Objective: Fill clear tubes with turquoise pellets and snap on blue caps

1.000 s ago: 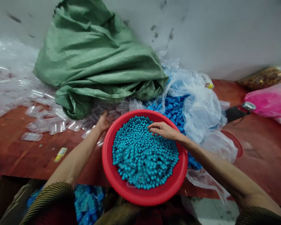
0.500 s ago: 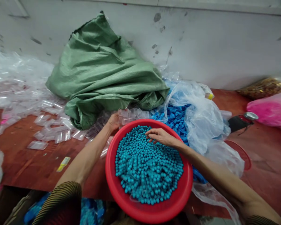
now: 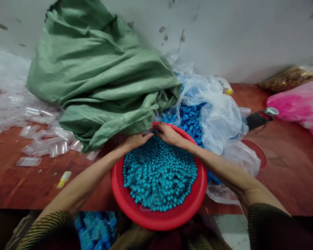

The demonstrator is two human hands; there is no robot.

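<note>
Left hand [image 3: 136,141] has come beside right hand [image 3: 169,134] over the red basin [image 3: 160,222]; I cannot tell what either grips.

Turquoise beads [image 3: 163,177] heaped in a round red basin [image 3: 160,222] at the table's [image 3: 292,166] edge

The green sack [image 3: 101,76] and pink bag [image 3: 299,106] are cut off; anything between left hand [image 3: 137,141] and right hand [image 3: 168,134] is unclear.

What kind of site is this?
Probably a small workshop or packing room. The signs: a red basin full of small blue beads, loose clear plastic cases strewn over the red tabletop, and a big green sack slumped beside bagged blue parts.
</note>
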